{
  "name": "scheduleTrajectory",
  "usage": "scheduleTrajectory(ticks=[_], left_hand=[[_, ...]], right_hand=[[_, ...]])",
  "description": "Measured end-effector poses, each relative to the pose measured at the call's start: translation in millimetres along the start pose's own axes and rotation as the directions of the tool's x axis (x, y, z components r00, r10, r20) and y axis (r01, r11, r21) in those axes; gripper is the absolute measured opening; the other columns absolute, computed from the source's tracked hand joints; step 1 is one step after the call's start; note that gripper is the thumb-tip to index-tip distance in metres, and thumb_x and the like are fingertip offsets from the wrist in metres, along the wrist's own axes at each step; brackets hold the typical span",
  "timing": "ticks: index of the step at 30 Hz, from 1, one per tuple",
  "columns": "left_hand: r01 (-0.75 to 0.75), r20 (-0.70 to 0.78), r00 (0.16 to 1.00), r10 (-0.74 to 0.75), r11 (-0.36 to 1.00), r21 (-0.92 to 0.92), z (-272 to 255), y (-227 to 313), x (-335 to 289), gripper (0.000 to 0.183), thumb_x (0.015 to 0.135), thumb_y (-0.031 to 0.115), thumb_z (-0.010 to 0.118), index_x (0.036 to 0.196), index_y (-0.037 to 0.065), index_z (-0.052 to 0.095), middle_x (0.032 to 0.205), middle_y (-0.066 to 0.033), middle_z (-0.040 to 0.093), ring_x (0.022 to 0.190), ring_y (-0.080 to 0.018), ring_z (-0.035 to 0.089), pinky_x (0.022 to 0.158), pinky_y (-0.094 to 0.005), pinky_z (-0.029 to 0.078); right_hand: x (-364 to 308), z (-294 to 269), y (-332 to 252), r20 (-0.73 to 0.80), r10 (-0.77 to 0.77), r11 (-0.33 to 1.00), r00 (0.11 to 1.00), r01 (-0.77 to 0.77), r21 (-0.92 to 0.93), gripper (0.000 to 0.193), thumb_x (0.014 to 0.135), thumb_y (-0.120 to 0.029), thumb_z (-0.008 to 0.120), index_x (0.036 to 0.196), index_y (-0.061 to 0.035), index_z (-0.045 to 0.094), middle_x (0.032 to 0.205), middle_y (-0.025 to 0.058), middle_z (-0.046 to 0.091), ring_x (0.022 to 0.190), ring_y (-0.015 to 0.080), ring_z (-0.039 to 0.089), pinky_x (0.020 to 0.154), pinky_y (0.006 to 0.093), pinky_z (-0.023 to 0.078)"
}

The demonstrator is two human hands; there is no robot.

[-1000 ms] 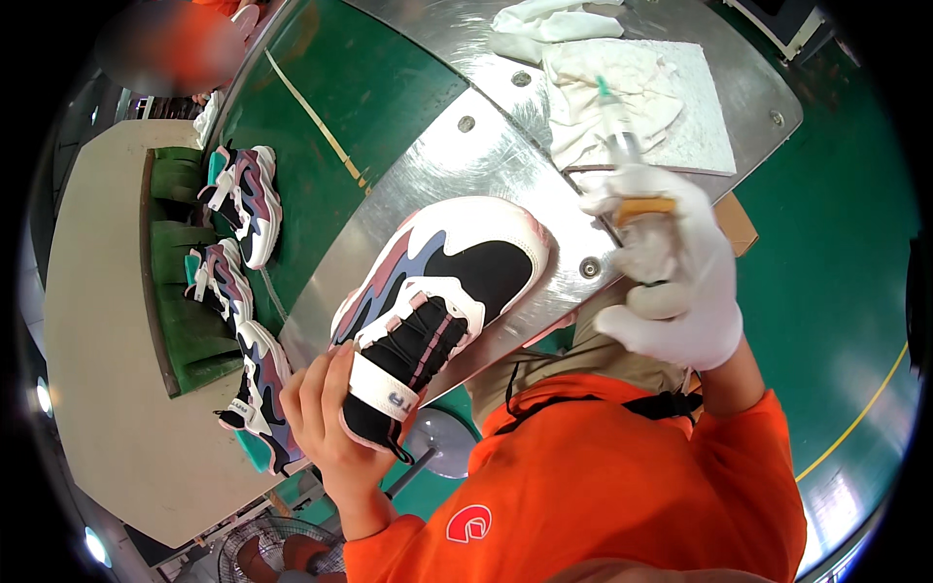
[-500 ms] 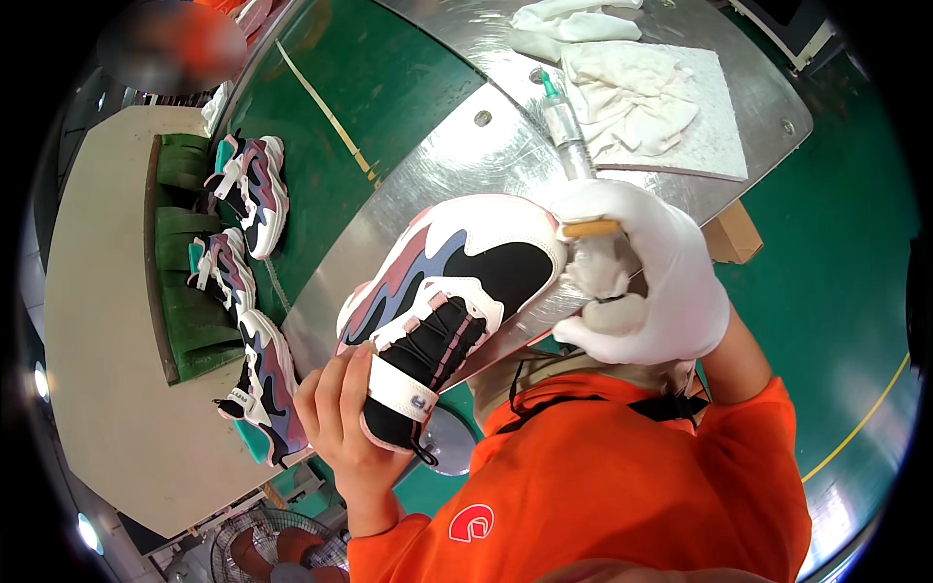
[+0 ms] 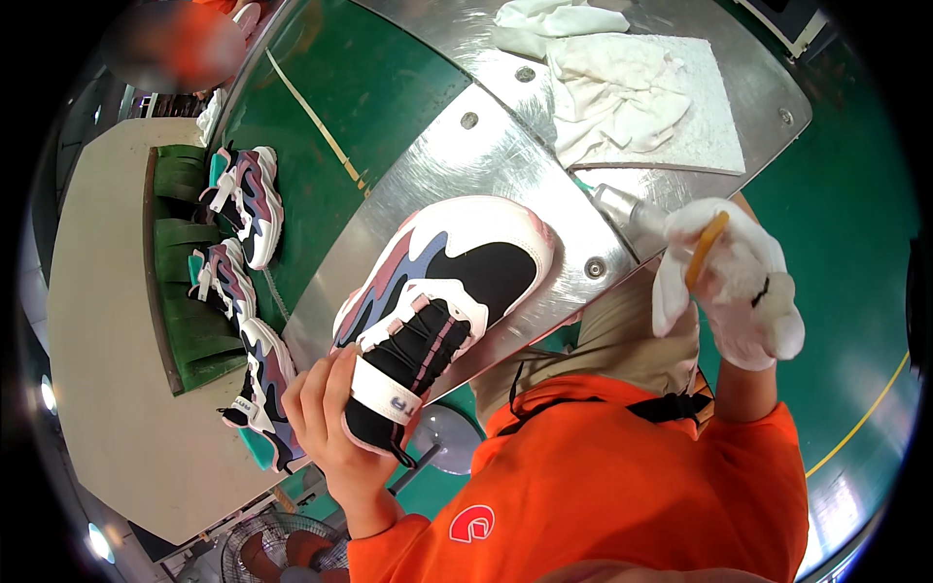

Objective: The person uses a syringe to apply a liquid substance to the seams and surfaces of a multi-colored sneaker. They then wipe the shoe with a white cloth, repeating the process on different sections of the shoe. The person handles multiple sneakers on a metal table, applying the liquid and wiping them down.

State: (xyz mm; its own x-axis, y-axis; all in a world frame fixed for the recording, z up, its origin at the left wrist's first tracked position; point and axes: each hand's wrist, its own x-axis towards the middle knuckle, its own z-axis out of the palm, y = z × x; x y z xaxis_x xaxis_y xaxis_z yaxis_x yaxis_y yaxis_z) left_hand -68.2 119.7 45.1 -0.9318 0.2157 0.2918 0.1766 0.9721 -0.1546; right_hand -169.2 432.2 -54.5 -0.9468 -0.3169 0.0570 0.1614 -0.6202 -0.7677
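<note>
My left hand [image 3: 335, 423] is closed around the heel end of a sneaker [image 3: 462, 257], with the fingers by its white tongue tab. The shoe is white, black, pink and blue, its toe pointing up and right over the metal table. My right hand [image 3: 729, 277], in a white glove, is off to the right, apart from the shoe. It grips a clear bottle [image 3: 622, 206] with a thin green nozzle; the bottle's back end is hidden in the hand. A tan strip [image 3: 707, 250] lies along the gloved fingers; how it is held is unclear.
The metal table [image 3: 525, 146] carries a white pad [image 3: 714, 117] with a crumpled white cloth [image 3: 622, 92] on it, and white gloves [image 3: 559, 19] behind. At left, several similar sneakers [image 3: 255, 209] stand along a green rack [image 3: 185, 262]. A fan [image 3: 277, 554] is at lower left.
My right hand has drawn back right and away from the shoe's toe, turning the bottle with it. My left hand and the sneaker have barely shifted.
</note>
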Motion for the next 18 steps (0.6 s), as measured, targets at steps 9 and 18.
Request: scheduleTrajectory(ticks=[9, 18], left_hand=[[-0.008, 0.019, 1.0, 0.008, 1.0, -0.001, -2, 1, 6, 0.068, 0.065, 0.035, 0.087, 0.12, 0.004, 0.063, 0.113, -0.0108, 0.064, 0.101, -0.0325, 0.056, 0.087, -0.0418, 0.044], [-0.018, 0.018, 1.0, 0.017, 1.0, 0.013, -1, 2, 5, 0.066, 0.069, 0.038, 0.083, 0.121, 0.003, 0.063, 0.115, -0.0105, 0.064, 0.102, -0.0316, 0.056, 0.087, -0.0421, 0.044]], right_hand=[[17, -10, 15, 0.301, 0.061, 0.978, 0.952, -0.117, 0.172, 0.1, 0.053, -0.051, 0.083, 0.119, 0.016, 0.05, 0.09, 0.0155, 0.059, 0.072, 0.0227, 0.065, 0.062, 0.0335, 0.055], [14, -2, 7, 0.198, 0.099, 0.978, 0.975, -0.132, 0.162, 0.085, 0.052, -0.032, 0.077, 0.117, 0.0174, 0.053, 0.082, 0.0148, 0.06, 0.069, 0.0207, 0.064, 0.061, 0.0296, 0.053]])
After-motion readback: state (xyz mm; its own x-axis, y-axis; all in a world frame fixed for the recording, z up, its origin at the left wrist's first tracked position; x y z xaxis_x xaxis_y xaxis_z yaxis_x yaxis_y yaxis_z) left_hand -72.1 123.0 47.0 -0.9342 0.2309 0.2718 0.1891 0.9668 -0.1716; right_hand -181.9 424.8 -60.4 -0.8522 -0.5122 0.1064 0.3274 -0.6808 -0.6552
